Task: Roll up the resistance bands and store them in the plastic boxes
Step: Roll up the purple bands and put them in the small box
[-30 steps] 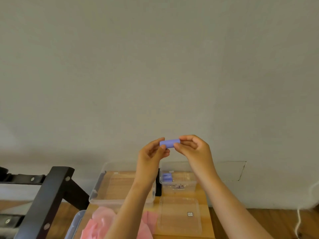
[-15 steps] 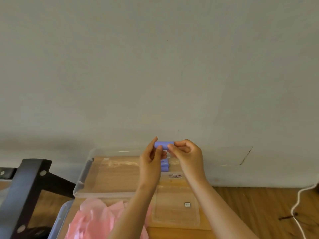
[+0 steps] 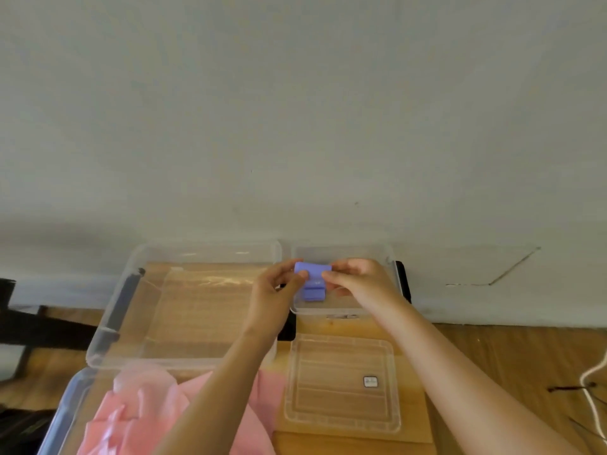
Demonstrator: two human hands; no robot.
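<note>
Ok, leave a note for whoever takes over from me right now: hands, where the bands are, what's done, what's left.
Left hand and right hand each pinch one end of a rolled purple band, above the small clear box.
Done: purple rolls already lie in that box.
Left: drop this roll in, then roll the loose pink bands at front left and box them. Small box's lid lies flat in front of it.
</note>
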